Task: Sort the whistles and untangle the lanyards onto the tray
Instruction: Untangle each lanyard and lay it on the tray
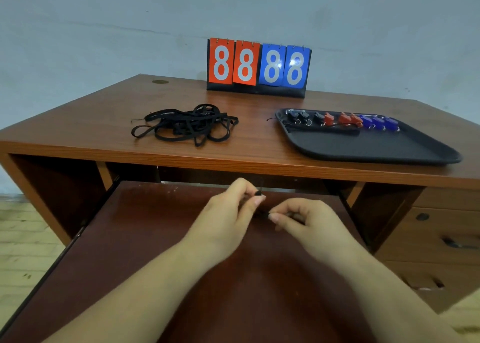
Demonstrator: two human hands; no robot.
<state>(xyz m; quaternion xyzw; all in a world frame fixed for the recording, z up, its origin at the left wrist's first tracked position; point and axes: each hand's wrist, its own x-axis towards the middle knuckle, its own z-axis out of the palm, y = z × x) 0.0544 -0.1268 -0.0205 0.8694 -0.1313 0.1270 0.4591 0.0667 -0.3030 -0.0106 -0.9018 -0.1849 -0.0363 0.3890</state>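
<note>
Both hands, left [228,213] and right [305,220], meet above the shelf [145,252], each grip pinching a black lanyard [259,202].

Lanyards [185,124] left on desk [249,145], tray [363,148] right w/ whistles [342,120], scoreboard [258,66] behind.

Head camera (single view) looks forward-down over desk [233,124], close.

Both hands [262,215] motion-blurred; I can't make out the small black piece [258,193] they pinch. Lanyard pile [185,125] too knotted to count strands. Drawer unit [446,241] cut off at right edge.
</note>
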